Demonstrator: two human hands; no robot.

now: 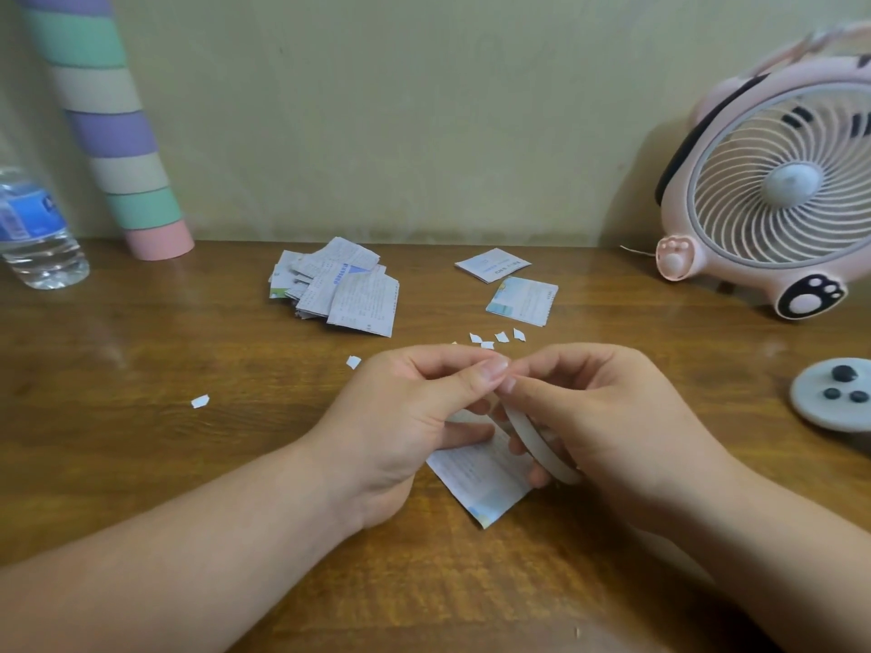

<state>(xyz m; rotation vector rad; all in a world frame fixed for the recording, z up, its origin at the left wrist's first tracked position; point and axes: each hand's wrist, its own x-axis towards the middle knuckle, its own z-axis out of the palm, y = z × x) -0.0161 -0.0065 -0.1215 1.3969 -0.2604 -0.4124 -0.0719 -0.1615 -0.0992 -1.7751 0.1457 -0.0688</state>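
- The left hand (pixel 400 417) is curling its fingers. Its thumb and forefinger are pinching at the loose end of the narrow white ring of tape (pixel 532 440), and its lower fingers are resting on the folded printed paper slip (pixel 476 483).
- The right hand (pixel 608 417) is gripping the ring, its thumb tip meeting the left thumb, over the near middle of the brown wooden table (pixel 188 464).
- The slip is lying under both hands, partly hidden, with one corner pointing toward the near edge.
- The peel is probably going best with the ring held steady and only a short strip drawn off. A long strip is likely to end up curling onto itself or the fingers.
- A pink cat-styled desk fan (pixel 777 190) is standing at the far right corner.
- A pastel striped cardboard tube (pixel 103 124) is leaning on the wall at the far left.
- A clear plastic water bottle (pixel 33 228) is standing by the left edge.
- A loose pile of folded printed papers (pixel 344 289) is lying toward the far edge, well apart from the hands.
- A grey round disc with dark dots (pixel 834 393) is sitting at the right edge.
- Two separate folded printed squares (pixel 523 301) are lying right of the pile.
- Tiny white paper scraps (pixel 495 339) are lying just beyond the fingertips. They are the nearest clutter and could be catching on exposed adhesive.
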